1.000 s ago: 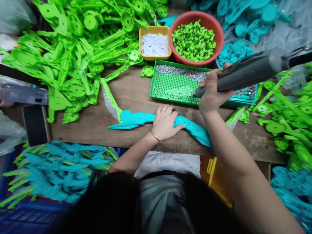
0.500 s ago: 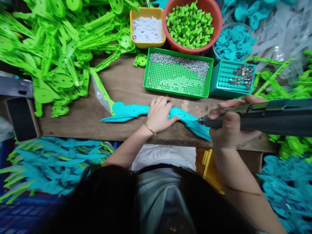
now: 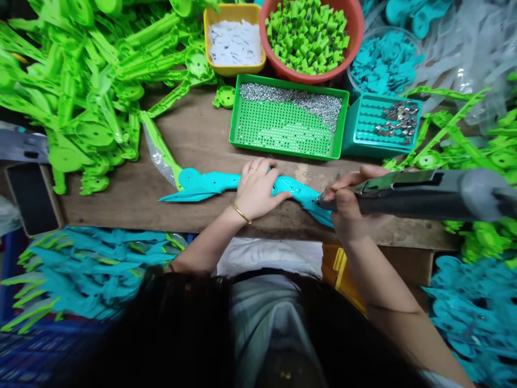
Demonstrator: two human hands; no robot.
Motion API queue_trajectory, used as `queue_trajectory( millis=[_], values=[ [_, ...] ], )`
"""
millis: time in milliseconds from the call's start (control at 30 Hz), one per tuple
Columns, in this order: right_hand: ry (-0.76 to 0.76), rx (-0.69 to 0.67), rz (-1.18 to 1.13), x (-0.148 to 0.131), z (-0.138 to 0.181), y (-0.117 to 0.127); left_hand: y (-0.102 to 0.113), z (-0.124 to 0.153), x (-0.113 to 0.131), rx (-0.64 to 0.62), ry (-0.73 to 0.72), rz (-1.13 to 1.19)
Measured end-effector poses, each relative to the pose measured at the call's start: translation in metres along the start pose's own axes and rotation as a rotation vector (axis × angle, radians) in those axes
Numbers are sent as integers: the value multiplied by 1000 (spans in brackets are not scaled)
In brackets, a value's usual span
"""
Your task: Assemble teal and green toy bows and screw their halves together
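Observation:
A long teal plastic toy part (image 3: 210, 183) lies across the wooden bench (image 3: 202, 134) near its front edge. My left hand (image 3: 256, 187) presses down on its middle, fingers curled over it. My right hand (image 3: 349, 207) grips a grey electric screwdriver (image 3: 420, 194), whose tip touches the right end of the teal part. A green perforated tray (image 3: 283, 129) holding small silver screws sits just behind the part.
Green plastic parts (image 3: 81, 81) are heaped at left and right. Behind stand a yellow tub (image 3: 234, 37) of white pieces, a red bowl (image 3: 311, 32) of green pieces and a teal tray (image 3: 383, 126) of metal bits. Teal parts (image 3: 92, 269) fill a crate below left. A phone (image 3: 34, 196) lies at left.
My right hand has brought the screwdriver from the green screw tray down to the right end of the teal part. My left hand has stayed on the part.

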State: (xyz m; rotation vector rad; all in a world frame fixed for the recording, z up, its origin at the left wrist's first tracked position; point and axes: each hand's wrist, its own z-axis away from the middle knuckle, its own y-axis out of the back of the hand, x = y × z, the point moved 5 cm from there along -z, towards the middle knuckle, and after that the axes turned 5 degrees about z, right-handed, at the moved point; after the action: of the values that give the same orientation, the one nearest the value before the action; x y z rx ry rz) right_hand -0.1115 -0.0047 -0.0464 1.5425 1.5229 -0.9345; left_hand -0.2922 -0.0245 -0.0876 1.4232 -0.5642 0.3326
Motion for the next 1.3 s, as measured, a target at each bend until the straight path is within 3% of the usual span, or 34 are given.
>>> queue_trajectory(
  millis=[67,133,233,300,433,533,600,700,867,967,1033,1167,1300],
  values=[
    [18,33,3,-8,-23,-7,4,5,8,16,10,-45],
    [64,187,14,-7,-52,-13,3,15,24,44,-1,-38],
    [77,419,18,20,-91,-24,-22,35,54,-55,-54,223],
    [43,432,56,48,-106,-34,-52,47,69,-236,-16,460],
    [-31,315,177,89,-113,-39,-95,54,77,-398,278,862],
    [-66,216,225,100,-110,-35,-112,55,81,-570,539,1289],
    [-88,160,256,102,-109,-35,-116,55,86,-618,642,1472],
    [-85,158,274,94,-110,-40,-118,56,94,-616,744,1613],
    [91,370,110,44,-111,-31,-121,53,106,-522,871,1742],
    [202,340,-8,3,-95,-9,-122,49,110,-459,865,1757],
    [174,280,-5,-16,-77,9,-123,47,109,-408,871,1750],
    [77,262,65,-27,-35,38,-125,48,106,-264,903,1756],
    [102,293,12,-22,-17,47,-126,50,106,-160,898,1762]
  ],
)
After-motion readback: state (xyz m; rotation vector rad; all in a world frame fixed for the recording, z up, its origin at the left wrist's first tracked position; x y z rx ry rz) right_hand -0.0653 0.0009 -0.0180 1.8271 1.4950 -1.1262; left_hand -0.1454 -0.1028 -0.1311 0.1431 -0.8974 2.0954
